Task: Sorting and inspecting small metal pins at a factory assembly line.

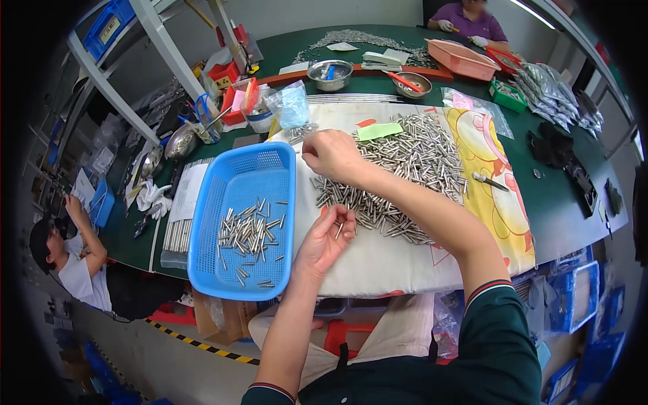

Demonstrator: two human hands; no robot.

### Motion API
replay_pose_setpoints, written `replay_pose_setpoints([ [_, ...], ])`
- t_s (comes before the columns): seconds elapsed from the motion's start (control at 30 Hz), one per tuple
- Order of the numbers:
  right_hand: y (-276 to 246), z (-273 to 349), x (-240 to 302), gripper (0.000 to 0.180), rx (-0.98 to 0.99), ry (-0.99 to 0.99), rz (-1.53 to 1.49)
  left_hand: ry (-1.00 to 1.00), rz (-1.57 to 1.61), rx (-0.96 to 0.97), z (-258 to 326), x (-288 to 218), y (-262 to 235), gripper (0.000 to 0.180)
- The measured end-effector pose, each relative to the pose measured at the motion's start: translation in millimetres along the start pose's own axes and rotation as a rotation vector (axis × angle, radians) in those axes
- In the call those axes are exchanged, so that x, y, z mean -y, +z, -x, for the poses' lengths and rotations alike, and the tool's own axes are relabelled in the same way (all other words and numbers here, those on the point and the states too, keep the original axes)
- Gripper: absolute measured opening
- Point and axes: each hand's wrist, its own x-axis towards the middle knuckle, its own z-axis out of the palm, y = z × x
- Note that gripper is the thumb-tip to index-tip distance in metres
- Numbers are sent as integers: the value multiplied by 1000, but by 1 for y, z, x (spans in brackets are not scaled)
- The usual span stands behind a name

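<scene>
We are sorting metal pins [398, 169] heaped on the white cloth [378, 260] at the bench's near edge. Our left hand [327, 236] pinches one pin beside the blue basket [239, 223]; our right hand [331, 155], fingers pressed together, picks at the heap. Next, we judge, comes a careful drop into the basket. A green slip [379, 130] lies on the heap; clear bags [553, 88] fill the far right corner.

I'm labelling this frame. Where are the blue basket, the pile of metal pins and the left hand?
blue basket [202, 260]: head view, left rim.
pile of metal pins [418, 152]: head view, pile's middle.
left hand [325, 237]: head view, palm.
</scene>
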Motion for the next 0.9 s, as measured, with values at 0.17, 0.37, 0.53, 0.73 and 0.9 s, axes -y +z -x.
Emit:
replay_pose_setpoints([
  [0.17, -35, 68, 24, 9, -2, -227, 21, 75, 73, -98, -1, 3, 1, 28],
  [0.37, -33, 105, 38, 39, 89, -509, 28, 82, 121, -7, -5, 4, -3, 27],
  [0.53, -29, 115, 34, 29, 127, -480, 36, 55, 139, 107, -5, 4, -21, 27],
  [0.73, -23, 121, 31, 25, 47, -564, 139, 3, 92, 122, -8, 5, -23, 29],
  [0.9, -22, 119, 22, 22, 3, -460, 29, 4, 56, 45, -4, 4, -3, 28],
])
